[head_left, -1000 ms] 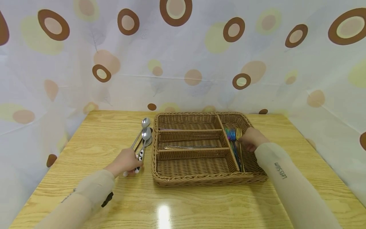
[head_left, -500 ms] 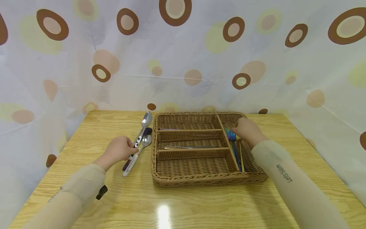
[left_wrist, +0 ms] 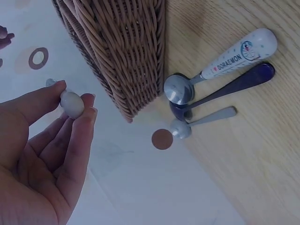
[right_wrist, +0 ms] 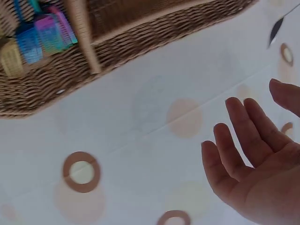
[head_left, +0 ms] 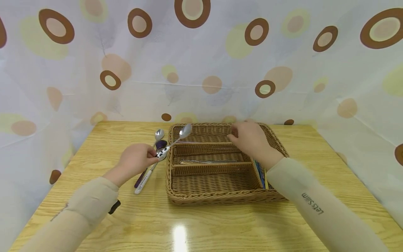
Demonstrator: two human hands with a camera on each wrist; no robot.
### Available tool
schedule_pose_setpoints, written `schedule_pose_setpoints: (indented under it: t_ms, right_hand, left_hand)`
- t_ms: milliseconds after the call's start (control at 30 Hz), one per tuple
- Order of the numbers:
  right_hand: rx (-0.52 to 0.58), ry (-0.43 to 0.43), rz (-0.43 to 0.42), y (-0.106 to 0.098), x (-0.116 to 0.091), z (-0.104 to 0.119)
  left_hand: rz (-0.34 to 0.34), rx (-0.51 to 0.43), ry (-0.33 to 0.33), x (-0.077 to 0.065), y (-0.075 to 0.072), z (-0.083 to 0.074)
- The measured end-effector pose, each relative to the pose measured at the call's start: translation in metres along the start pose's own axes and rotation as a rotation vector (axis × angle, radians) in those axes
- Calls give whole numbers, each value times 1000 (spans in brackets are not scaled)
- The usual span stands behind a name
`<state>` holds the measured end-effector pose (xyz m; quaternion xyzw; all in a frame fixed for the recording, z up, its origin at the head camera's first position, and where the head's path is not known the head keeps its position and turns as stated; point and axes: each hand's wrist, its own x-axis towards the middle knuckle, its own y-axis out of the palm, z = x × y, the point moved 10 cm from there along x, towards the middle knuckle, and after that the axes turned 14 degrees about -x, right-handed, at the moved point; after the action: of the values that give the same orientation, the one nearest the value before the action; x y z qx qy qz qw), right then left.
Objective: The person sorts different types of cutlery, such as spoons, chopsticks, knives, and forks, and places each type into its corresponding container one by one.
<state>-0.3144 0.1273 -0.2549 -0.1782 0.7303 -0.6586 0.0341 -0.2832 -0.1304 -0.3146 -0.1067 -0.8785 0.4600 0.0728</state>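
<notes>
My left hand pinches the black-and-white handle of a spoon between thumb and fingers. The spoon is raised, its silver bowl overlapping the left rim of the wicker basket. In the left wrist view, the rounded handle end shows between the fingertips. Over the basket's right divider hovers my right hand, holding nothing, its fingers spread loosely in the right wrist view. Below that hand, gold, blue and rainbow forks lie in the right compartment, partly hidden in the head view.
Left of the basket, a white-handled spoon, a dark purple spoon and a silver spoon lie on the wooden table. Thin cutlery lies in the middle compartment. A patterned cloth hangs behind.
My left hand has lifted the black-and-white-handled spoon off the others and swung its bowl right towards the basket. My right hand has left the forks, moving left and up.
</notes>
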Motion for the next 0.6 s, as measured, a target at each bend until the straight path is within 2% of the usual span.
schedule_pose_setpoints:
  t_ms: [100,233,400,600]
  right_hand:
    - [-30,-93,-73,-10,-3,26]
    - [-98,-211,-110,-16,-8,57]
    - [-147,-328,-74,-7,-15,87]
    - [-187,-354,-4,8,-18,99]
  left_hand:
    - [-3,37,31,0,1,-12]
    - [-18,74,89,1,4,-29]
    - [-29,159,156,1,11,-49]
    - [-33,197,222,2,19,-74]
